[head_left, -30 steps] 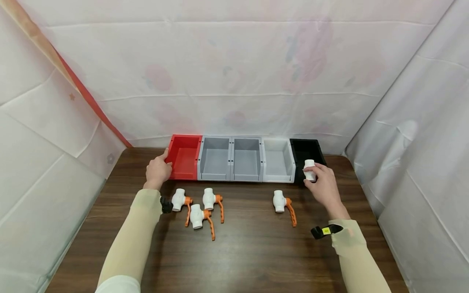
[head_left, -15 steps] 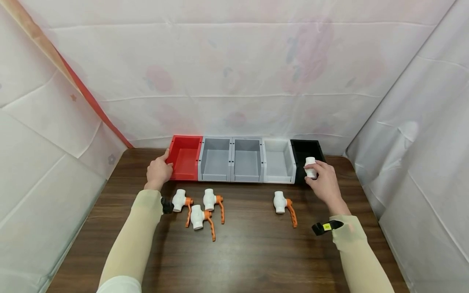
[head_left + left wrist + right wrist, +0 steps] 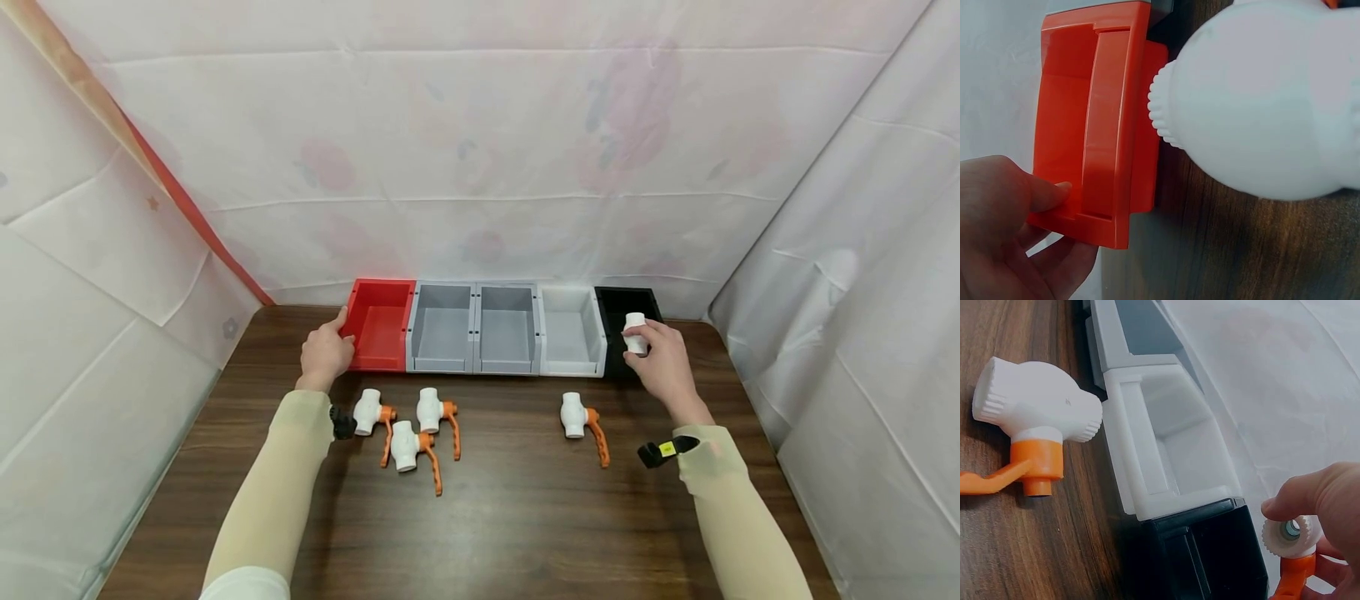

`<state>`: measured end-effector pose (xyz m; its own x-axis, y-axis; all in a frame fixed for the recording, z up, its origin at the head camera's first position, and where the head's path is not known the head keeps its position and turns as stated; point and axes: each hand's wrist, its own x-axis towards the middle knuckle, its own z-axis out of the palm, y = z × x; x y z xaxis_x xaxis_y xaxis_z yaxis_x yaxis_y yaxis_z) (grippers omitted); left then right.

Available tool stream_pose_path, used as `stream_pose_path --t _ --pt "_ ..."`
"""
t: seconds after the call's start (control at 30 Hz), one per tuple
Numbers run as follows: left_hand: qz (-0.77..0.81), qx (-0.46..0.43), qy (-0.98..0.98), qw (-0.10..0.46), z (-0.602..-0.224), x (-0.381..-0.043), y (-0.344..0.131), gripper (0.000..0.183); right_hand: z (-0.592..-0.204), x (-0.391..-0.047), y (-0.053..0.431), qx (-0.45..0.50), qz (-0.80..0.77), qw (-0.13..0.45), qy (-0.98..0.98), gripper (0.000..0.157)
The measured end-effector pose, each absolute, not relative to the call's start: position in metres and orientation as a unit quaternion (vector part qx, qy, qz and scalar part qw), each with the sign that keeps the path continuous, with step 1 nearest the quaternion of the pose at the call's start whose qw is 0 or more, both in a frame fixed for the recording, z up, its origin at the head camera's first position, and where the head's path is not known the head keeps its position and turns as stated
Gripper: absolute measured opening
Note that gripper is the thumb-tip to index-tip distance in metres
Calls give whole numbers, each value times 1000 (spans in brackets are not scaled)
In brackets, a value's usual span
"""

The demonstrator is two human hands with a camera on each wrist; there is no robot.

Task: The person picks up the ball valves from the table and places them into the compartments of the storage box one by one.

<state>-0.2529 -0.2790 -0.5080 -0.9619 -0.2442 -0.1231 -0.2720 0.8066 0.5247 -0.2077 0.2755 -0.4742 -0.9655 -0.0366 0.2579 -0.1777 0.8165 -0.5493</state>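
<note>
My left hand [image 3: 325,354] grips the side wall of the red bin [image 3: 382,321], its thumb [image 3: 1052,195] inside and its fingers underneath on the outer side. Over the black bin [image 3: 621,302], my right hand [image 3: 663,365] pinches a white ball valve [image 3: 634,332] between thumb and fingers. The right wrist view shows that valve's orange handle [image 3: 1294,575] hanging down, partly hidden by the fingers. Three more valves lie near my left wrist: one on the left [image 3: 367,412], one in front [image 3: 404,447] and one on the right [image 3: 430,410]. A single valve [image 3: 573,415] lies before the white bin [image 3: 572,325].
Two grey bins [image 3: 442,325] stand between the red and white ones, all side by side in one row. The brown wooden table [image 3: 510,517] reaches back to a white cloth wall [image 3: 480,150]. More cloth hangs at the left and right.
My right hand has shifted slightly farther back over the black bin with the ball valve. The left hand keeps its hold on the red bin, and the valves on the table stay put.
</note>
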Motion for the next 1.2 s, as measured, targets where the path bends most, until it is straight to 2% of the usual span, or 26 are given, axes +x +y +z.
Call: stream_pose_path --t 0.73,1.2 --pt "277 -142 950 21 -511 -255 -285 65 -493 -254 276 40 294 104 -949 31" --pt "270 -141 952 16 -508 -249 -284 64 -502 -260 276 34 270 89 -958 33"
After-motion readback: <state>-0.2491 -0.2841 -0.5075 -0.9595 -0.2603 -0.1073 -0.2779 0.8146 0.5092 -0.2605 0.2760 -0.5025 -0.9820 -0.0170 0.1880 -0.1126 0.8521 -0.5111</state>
